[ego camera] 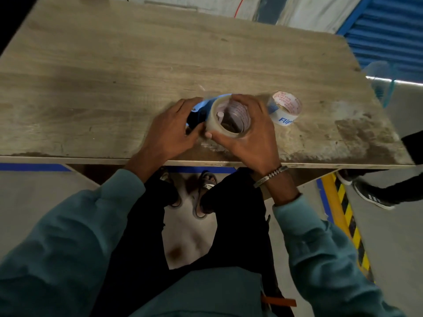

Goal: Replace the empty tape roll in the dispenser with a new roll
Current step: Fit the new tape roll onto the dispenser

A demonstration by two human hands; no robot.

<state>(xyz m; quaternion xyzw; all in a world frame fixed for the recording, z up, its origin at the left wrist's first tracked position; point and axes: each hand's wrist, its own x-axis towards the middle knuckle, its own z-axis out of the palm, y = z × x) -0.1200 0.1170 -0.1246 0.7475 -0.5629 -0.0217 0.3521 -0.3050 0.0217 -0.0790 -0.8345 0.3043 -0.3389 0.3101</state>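
Note:
My right hand [249, 136] grips a clear tape roll [217, 124] with a printed cardboard core, held on edge near the table's front. Behind and left of it lies the blue and black tape dispenser [199, 110], mostly hidden by my fingers. My left hand [169, 131] is wrapped over the dispenser, its thumb touching the roll. A second roll [285, 109], white with blue lettering and a thin layer of tape, lies flat on the table just right of my right hand.
The wooden table [114, 76] has a worn patch at its front right. Another person's leg and shoe [375, 197] stand at the right, beside yellow-black floor striping [350, 220]. A blue shutter [389, 30] is at the back right.

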